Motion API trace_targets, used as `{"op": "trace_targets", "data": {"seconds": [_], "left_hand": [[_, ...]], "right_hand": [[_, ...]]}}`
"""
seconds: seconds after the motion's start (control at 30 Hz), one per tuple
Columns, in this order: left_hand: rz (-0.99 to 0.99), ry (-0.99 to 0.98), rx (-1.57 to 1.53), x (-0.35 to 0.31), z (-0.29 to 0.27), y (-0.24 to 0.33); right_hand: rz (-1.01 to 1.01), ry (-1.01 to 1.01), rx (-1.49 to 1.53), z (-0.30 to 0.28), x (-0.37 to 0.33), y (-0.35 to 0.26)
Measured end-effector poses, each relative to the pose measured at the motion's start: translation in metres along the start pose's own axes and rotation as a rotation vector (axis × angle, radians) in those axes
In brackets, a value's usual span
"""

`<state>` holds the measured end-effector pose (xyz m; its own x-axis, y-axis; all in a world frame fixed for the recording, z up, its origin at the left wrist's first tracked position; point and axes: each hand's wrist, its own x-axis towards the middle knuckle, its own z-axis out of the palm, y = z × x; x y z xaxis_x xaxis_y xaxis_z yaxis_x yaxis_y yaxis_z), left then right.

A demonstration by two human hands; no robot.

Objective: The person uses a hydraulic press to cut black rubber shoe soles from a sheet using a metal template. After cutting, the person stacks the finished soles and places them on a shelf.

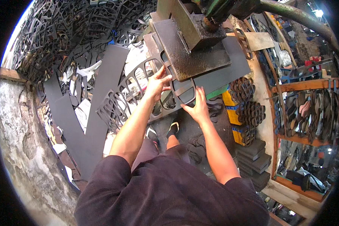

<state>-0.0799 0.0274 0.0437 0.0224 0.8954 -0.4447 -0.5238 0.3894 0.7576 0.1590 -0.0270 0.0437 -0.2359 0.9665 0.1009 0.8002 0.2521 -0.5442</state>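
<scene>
My right hand (pixel 199 109) grips the near end of a sole-shaped metal cutting die (pixel 183 89), thumb on one side and fingers on the other. The die lies at the edge of a black sheet (pixel 237 56), its far end close beside the press head (pixel 197 56). My left hand (pixel 156 86) is open, its fingers spread against the die's left side. Beneath that hand is a punched black sheet (pixel 164 113) with sole-shaped holes, stretching left. Part of the die is hidden by my fingers and the press.
Punched scrap (pixel 83 22) is heaped at the far left. Long black strips (pixel 105 83) lean across the left side. Yellow boxes (pixel 235 115) and bundled soles (pixel 252 113) stand at right, above stacked black slabs (pixel 254 162). A pipe (pixel 301 15) crosses overhead.
</scene>
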Motion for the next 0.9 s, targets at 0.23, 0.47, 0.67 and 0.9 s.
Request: {"op": "trace_targets", "data": {"seconds": [0.23, 0.47, 0.67, 0.9], "left_hand": [[0.131, 0.108, 0.261, 0.015, -0.012, -0.01], [0.113, 0.332, 0.137, 0.005, -0.082, -0.045], [0.127, 0.256, 0.028, 0.034, -0.047, 0.017], [0.204, 0.442, 0.289, 0.07, -0.044, 0.038]], "right_hand": [[0.229, -0.032, -0.348, -0.029, 0.006, 0.035], [0.313, 0.07, -0.34, -0.041, 0.052, 0.056], [0.482, 0.01, -0.248, -0.051, 0.108, 0.084], [0.453, -0.03, -0.19, -0.05, 0.144, 0.086]]}}
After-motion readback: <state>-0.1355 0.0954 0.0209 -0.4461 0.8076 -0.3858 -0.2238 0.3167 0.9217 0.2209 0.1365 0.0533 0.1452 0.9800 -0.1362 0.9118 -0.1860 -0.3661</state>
